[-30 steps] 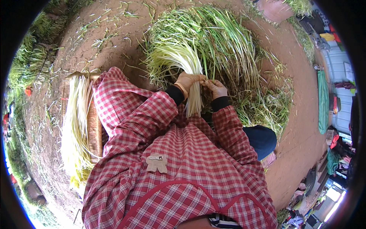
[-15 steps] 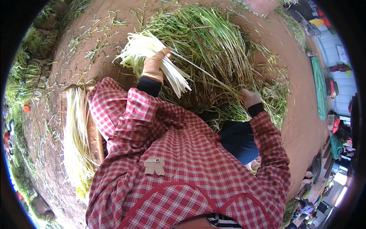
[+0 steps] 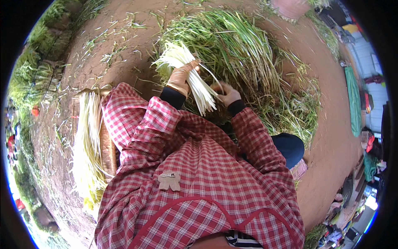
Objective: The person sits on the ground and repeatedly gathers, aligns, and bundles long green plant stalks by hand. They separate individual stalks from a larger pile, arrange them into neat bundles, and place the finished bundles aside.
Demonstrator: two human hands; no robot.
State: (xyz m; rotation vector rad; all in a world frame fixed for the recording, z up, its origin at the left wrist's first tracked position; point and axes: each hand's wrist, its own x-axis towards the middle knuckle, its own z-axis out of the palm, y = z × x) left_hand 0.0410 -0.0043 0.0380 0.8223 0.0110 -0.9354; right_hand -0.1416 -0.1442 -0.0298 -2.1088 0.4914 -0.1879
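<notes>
Left hand point(image 3: 181, 79) grips a bundle point(image 3: 201, 90); right hand point(image 3: 228, 93), blurred, meets a stalk point(image 3: 212, 74), grip unclear. Pile point(image 3: 240, 45) beyond; knee point(image 3: 122, 110) between bundle and tray point(image 3: 108, 151).

Bright daylight pales the dirt ground point(image 3: 331, 174) toward its left edge; the right hand point(image 3: 226, 93) blurs slightly; fisheye curving, black corners.

We see a brown earth floor point(image 3: 331, 153) bearing a big heap of green stalks point(image 3: 236, 45), scattered leaf scraps point(image 3: 112, 53) and, farther left, more greenery point(image 3: 46, 76), while a brown stand point(image 3: 108, 153) at our left carries long pale stalks point(image 3: 89, 141).
</notes>
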